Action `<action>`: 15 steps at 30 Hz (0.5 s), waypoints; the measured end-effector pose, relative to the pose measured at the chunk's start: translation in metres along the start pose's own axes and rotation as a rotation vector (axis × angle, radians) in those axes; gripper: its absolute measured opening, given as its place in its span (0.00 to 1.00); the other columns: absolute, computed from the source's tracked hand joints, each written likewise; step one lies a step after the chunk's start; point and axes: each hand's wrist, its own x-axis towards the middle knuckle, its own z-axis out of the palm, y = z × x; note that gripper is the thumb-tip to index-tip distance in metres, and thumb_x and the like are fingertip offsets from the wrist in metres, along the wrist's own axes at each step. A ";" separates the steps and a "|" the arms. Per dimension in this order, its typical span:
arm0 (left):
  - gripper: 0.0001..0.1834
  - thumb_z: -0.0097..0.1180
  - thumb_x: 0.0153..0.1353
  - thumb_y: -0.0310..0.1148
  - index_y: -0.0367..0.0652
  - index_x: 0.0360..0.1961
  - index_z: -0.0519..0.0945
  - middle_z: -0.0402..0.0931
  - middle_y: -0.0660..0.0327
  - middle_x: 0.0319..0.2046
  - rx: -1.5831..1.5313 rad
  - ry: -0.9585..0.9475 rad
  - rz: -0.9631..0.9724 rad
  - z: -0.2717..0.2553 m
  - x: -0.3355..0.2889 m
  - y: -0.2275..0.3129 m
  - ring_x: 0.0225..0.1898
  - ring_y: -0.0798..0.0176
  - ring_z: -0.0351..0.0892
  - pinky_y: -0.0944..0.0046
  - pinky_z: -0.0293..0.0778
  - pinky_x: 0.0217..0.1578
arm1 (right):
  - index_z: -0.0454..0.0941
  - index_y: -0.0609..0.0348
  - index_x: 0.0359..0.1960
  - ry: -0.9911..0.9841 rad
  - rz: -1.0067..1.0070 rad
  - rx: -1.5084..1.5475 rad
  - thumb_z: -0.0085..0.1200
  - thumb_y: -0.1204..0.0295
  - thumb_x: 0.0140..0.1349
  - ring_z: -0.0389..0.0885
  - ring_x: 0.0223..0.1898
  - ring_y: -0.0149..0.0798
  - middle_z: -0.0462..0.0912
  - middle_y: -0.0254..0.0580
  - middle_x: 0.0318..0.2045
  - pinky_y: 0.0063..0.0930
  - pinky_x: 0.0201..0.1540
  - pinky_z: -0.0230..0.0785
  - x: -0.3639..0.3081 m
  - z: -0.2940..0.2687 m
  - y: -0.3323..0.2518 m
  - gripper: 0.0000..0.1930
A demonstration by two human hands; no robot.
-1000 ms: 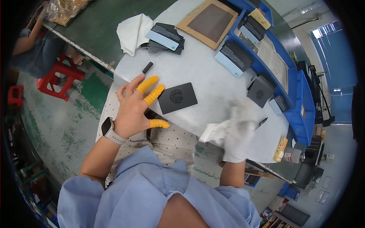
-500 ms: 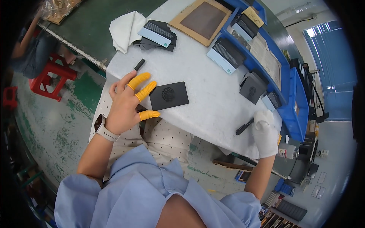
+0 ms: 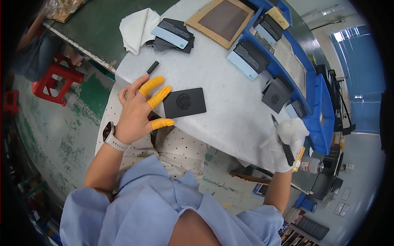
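My left hand (image 3: 137, 108) has yellow finger cots on the thumb and two fingers. Its fingers are spread at the left edge of a black card (image 3: 184, 102) with a dark round emblem, fingertips touching or nearly touching it. A black pen cap (image 3: 153, 67) lies just beyond another fingertip of this hand. In a white glove, my right hand (image 3: 289, 133) grips an uncapped black marker (image 3: 286, 149) at the table's right side; its tip points away from me. The gloved fingers are partly blurred.
White cloth covers the table (image 3: 230, 119). Farther back are a folded white cloth (image 3: 139, 30), stacked cards (image 3: 172, 33), a framed panel (image 3: 221, 20), card stacks (image 3: 248, 59) and dark packets (image 3: 276, 95) beside blue trays (image 3: 324, 119). A bottle (image 3: 312, 165) stands right; red stools (image 3: 57, 80) are left.
My right hand has picked up the marker that lay beside it on the table and turned it, tip away from me. My left hand and the black card keep their places.
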 end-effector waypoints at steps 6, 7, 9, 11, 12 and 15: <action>0.41 0.64 0.53 0.66 0.56 0.64 0.80 0.69 0.58 0.68 0.005 -0.003 -0.037 0.001 0.000 0.001 0.73 0.46 0.54 0.37 0.44 0.66 | 0.83 0.59 0.42 -0.785 -0.216 -1.443 0.55 0.63 0.62 0.86 0.42 0.48 0.83 0.50 0.48 0.32 0.45 0.80 0.024 0.116 0.019 0.14; 0.40 0.64 0.53 0.66 0.56 0.64 0.80 0.69 0.58 0.67 -0.004 0.002 -0.029 0.003 0.002 0.001 0.73 0.46 0.54 0.36 0.44 0.66 | 0.84 0.56 0.45 -0.769 -0.449 -1.312 0.55 0.64 0.60 0.83 0.49 0.52 0.82 0.53 0.52 0.35 0.51 0.78 0.031 0.134 0.022 0.15; 0.40 0.64 0.53 0.65 0.57 0.64 0.80 0.70 0.58 0.67 -0.009 0.008 -0.029 0.004 0.002 0.001 0.73 0.46 0.54 0.36 0.44 0.66 | 0.85 0.53 0.48 -0.755 -0.676 -1.164 0.54 0.64 0.59 0.81 0.55 0.57 0.81 0.55 0.56 0.38 0.57 0.76 0.038 0.159 0.033 0.17; 0.40 0.65 0.53 0.65 0.58 0.63 0.81 0.70 0.59 0.67 -0.021 0.010 -0.030 0.005 0.001 0.000 0.73 0.47 0.54 0.36 0.45 0.65 | 0.86 0.45 0.47 -0.765 -0.577 -1.246 0.53 0.64 0.59 0.73 0.66 0.57 0.80 0.54 0.59 0.40 0.67 0.68 0.041 0.173 0.042 0.16; 0.40 0.65 0.53 0.65 0.58 0.63 0.81 0.70 0.59 0.67 -0.022 0.010 -0.034 0.006 0.002 -0.001 0.73 0.47 0.54 0.36 0.45 0.65 | 0.86 0.45 0.47 -0.770 -0.576 -1.245 0.53 0.64 0.59 0.73 0.66 0.57 0.80 0.54 0.59 0.40 0.67 0.68 0.049 0.168 0.051 0.16; 0.40 0.65 0.52 0.65 0.58 0.63 0.81 0.70 0.60 0.67 -0.017 0.002 -0.051 0.003 -0.001 -0.002 0.73 0.47 0.55 0.37 0.45 0.65 | 0.84 0.49 0.48 -0.766 -0.837 -1.388 0.53 0.60 0.62 0.77 0.63 0.54 0.82 0.47 0.56 0.43 0.72 0.62 0.073 0.162 0.048 0.16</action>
